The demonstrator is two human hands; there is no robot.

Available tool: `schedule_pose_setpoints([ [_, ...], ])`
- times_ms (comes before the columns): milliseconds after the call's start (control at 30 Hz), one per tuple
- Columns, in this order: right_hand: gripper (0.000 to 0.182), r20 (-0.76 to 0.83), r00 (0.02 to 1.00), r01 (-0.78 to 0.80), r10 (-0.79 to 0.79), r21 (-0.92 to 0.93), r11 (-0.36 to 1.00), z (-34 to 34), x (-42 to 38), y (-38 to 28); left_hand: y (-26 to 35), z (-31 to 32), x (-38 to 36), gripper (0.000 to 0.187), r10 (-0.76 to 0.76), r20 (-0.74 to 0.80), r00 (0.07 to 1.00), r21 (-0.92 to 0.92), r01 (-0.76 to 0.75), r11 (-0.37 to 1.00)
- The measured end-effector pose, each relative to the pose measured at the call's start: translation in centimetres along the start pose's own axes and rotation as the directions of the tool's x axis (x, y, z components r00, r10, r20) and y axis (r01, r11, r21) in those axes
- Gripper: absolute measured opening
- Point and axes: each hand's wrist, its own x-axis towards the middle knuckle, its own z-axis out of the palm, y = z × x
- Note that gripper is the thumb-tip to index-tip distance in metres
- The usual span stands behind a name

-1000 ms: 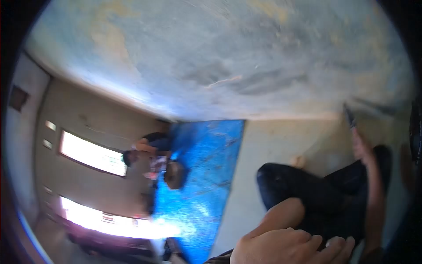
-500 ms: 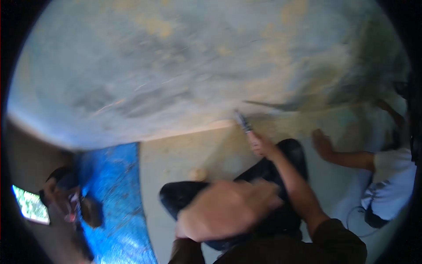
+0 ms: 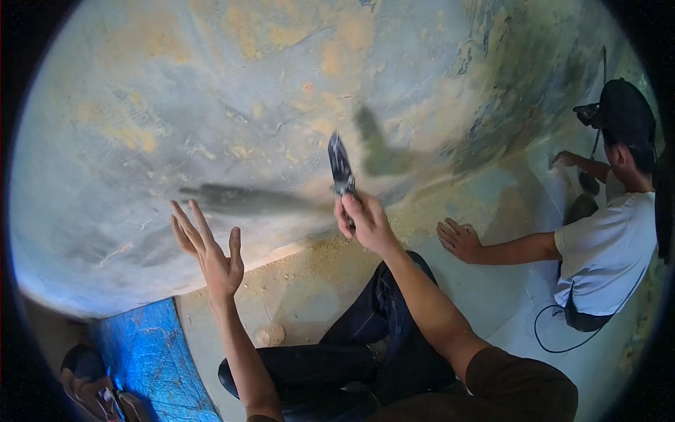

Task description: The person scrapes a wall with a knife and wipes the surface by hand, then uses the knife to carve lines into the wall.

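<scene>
In the head view, a dark-bladed knife [image 3: 339, 158] points up in front of the wall, its shadow falling just right of it. My right hand [image 3: 367, 221] is wrapped round the knife's handle. The wall [image 3: 274, 91] is patchy grey-blue with yellowish and dark scuffed areas. My left hand [image 3: 214, 253] is raised on the left near the lower wall, fingers stretched and thumb apart, holding nothing. Whether it touches the wall is hard to tell; its shadow lies to the right of the fingers.
A co-worker in a white shirt [image 3: 605, 246] and dark cap sits at right, one hand [image 3: 460, 240] flat on the floor. Crumbs [image 3: 309, 264] line the wall's foot. A round pale object [image 3: 270, 335] is beside my knee. A blue sheet [image 3: 151, 352] and another person [image 3: 88, 373] are lower left.
My left hand has swung from over my lap up and left to the wall, fingers now spread. My right hand has lifted the knife higher against the wall. The view has shifted.
</scene>
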Motion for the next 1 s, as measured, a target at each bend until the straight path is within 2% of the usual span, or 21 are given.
schedule_pose_setpoints([
  [67,0.040,-0.041,0.996,0.081,-0.081,0.009,0.997,0.0,2.9,-2.1,-2.1,1.9,-0.4,0.084,-0.008,0.033,0.999,0.016,0.008,1.000],
  [167,0.038,-0.084,0.986,0.145,-0.143,0.028,0.989,-0.5,6.2,-3.6,-3.7,4.3,-1.1,0.085,-0.018,0.018,1.000,0.118,0.016,0.993],
  [233,0.037,-0.105,0.979,0.175,-0.172,0.016,0.984,-0.8,7.4,-3.9,-4.9,4.9,-1.4,0.092,0.014,0.049,0.999,0.206,-0.023,0.978],
  [300,0.037,-0.124,0.974,0.183,-0.188,-0.053,0.982,-1.2,7.2,-3.4,-6.1,5.4,-2.0,0.096,0.017,0.062,0.998,0.288,-0.034,0.957],
  [433,0.035,-0.195,0.974,0.087,-0.114,-0.142,0.986,-1.3,6.3,-2.4,-6.9,6.3,-2.7,0.099,0.025,0.055,0.998,0.278,-0.039,0.960],
  [533,0.035,-0.244,0.956,0.100,-0.162,-0.247,0.964,-1.0,5.9,-3.1,-7.1,6.7,-3.1,0.100,-0.013,0.060,0.998,0.271,-0.003,0.962],
  [733,0.032,-0.191,0.971,0.063,-0.142,-0.371,0.927,-1.3,5.4,-4.3,-6.7,7.9,-3.9,0.096,-0.075,0.033,0.997,0.198,0.067,0.978],
  [933,0.028,-0.201,0.956,0.131,-0.213,-0.357,0.925,0.0,5.9,-3.2,-6.8,8.0,-4.1,0.096,-0.122,0.072,0.990,0.198,0.106,0.975],
  [1000,0.027,-0.198,0.968,0.078,-0.155,-0.350,0.934,0.1,5.7,-3.6,-6.8,8.0,-4.0,0.096,-0.121,0.068,0.990,0.196,0.106,0.975],
])
